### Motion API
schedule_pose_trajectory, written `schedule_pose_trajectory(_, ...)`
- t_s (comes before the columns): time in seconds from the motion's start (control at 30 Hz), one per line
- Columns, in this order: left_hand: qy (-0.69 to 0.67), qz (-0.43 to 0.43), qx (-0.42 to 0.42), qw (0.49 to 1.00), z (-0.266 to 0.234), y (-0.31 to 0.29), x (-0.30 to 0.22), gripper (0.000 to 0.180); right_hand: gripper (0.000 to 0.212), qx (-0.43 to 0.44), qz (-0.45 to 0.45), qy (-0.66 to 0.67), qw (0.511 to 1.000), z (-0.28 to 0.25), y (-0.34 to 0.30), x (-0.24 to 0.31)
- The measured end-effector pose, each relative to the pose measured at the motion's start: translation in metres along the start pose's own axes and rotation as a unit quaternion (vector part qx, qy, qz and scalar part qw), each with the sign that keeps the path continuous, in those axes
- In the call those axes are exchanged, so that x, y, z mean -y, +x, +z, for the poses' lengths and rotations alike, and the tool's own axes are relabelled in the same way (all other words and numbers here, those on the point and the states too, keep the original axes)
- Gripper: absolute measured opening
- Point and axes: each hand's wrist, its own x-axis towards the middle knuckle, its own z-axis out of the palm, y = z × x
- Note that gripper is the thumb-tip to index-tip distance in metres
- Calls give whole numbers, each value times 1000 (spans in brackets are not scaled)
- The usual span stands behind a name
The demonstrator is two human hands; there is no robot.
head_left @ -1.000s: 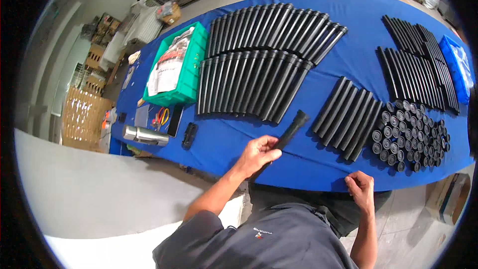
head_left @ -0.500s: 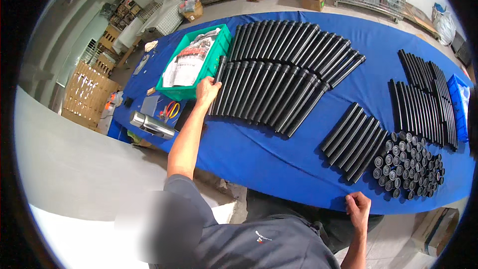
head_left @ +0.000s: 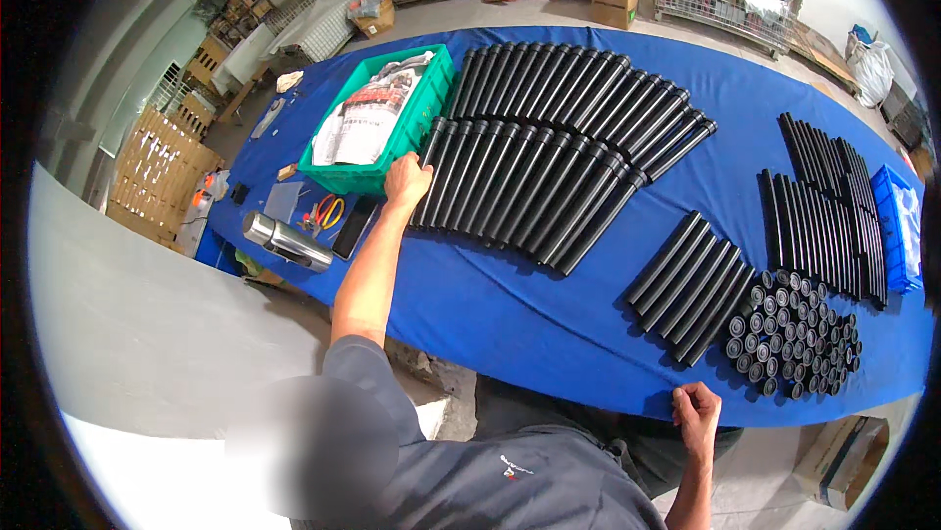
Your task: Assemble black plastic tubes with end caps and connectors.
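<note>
Head view: left hand at black tubes, its grip I can't make out; right hand loosely closed; printed white packaging, lettered dark shirt.

The left grip hides part of 1 black tube; whether it holds the tube is unclear. At near left, a grey blur covers part of the dark shirt. The frame's near edge cuts off the right forearm. Printed papers hide the green crate's floor.
</note>
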Motion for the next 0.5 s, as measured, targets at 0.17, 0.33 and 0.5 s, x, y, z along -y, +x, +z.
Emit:
schedule_pose_trajectory(0.17,-2,12,-9,1000,2,-1,5,44,17,-3,-12,-17,1000,0,-1,-2)
schedule_pose_trajectory(0.33,-15,59,-14,998,17,0,-2,49,15,-22,-31,-49,998,-2,-8,4)
schedule_pose_trajectory(0.5,17,99,-53,993,1,-9,19,50,15,6,-27,-27,999,5,-1,12)
